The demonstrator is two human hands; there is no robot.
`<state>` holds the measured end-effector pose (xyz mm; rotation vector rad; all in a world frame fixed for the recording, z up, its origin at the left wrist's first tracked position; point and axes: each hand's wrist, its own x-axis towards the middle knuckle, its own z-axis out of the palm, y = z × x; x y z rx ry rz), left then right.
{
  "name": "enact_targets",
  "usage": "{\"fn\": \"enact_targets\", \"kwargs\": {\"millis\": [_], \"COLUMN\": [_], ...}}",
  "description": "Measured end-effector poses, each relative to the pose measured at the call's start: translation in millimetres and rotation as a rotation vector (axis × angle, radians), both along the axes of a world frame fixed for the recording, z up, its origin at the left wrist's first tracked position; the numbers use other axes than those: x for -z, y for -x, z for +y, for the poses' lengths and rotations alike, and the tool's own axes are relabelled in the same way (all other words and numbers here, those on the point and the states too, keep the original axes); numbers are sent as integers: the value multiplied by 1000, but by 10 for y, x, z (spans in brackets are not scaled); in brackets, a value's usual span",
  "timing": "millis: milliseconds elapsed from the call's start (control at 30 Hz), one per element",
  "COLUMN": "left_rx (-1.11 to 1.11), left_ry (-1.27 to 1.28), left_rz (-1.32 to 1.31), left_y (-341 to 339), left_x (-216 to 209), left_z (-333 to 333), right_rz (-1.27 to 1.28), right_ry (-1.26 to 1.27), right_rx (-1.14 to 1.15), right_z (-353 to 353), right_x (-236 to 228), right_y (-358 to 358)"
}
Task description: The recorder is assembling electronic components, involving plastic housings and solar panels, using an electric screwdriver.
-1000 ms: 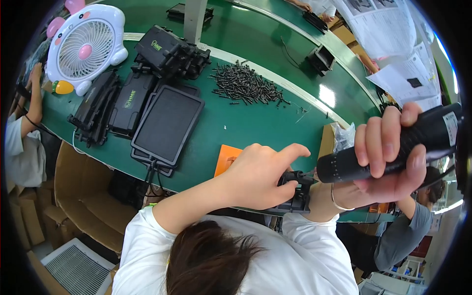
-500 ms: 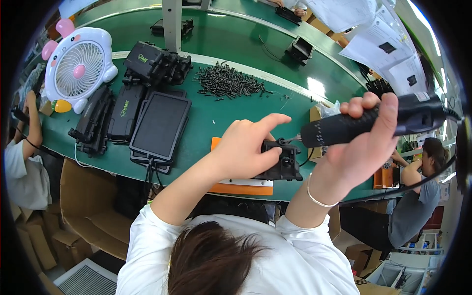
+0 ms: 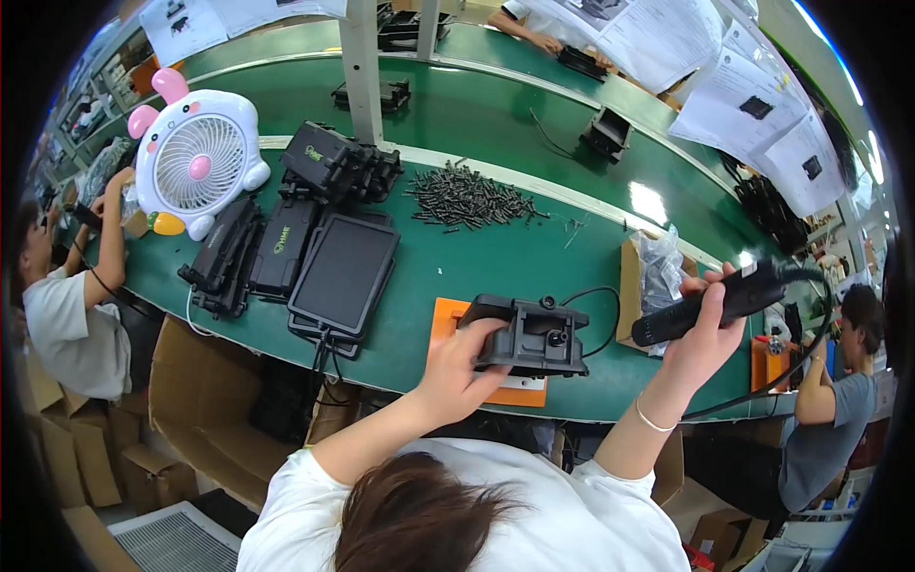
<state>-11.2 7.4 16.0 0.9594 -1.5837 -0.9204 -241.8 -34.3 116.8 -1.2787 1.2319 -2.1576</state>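
My left hand (image 3: 457,374) is closed around the left end of a black plastic housing (image 3: 538,334), with the thumb at its near side and the fingers on top. Under that housing lies an orange and white fixture (image 3: 444,322) near the table's front edge, and a black cable curves off its right side. My right hand (image 3: 703,341) grips a black electric screwdriver (image 3: 672,319), its front end pointing left, apart from the housing. Whether a bit shows at its tip I cannot tell. A heap of black screws (image 3: 472,196) lies farther back.
At left stand a white cartoon fan (image 3: 198,164), several black cases (image 3: 284,238) and flat black panels (image 3: 345,272). A cardboard box with plastic bags (image 3: 658,286) sits right of the housing. A metal post (image 3: 362,76) rises behind. Co-workers sit at both sides; another person's hand (image 3: 545,43) shows across the table.
My right hand has drawn the screwdriver down, away from the housing. My left hand has shifted from pointing over the housing to gripping its end, and the housing is turned and raised. The view has shifted.
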Motion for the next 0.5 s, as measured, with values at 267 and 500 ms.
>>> {"fn": "enact_targets", "kwargs": {"millis": [267,500], "left_rx": [263,635], "left_ry": [553,657], "left_rz": [100,-322], "left_y": [-24,-105], "left_x": [-496,-1008], "left_z": [-169,4], "right_rz": [411,103], "right_ry": [-328,-705], "right_rx": [130,-1023], "right_z": [293,177], "right_x": [475,811], "right_y": [-47,-215]}}
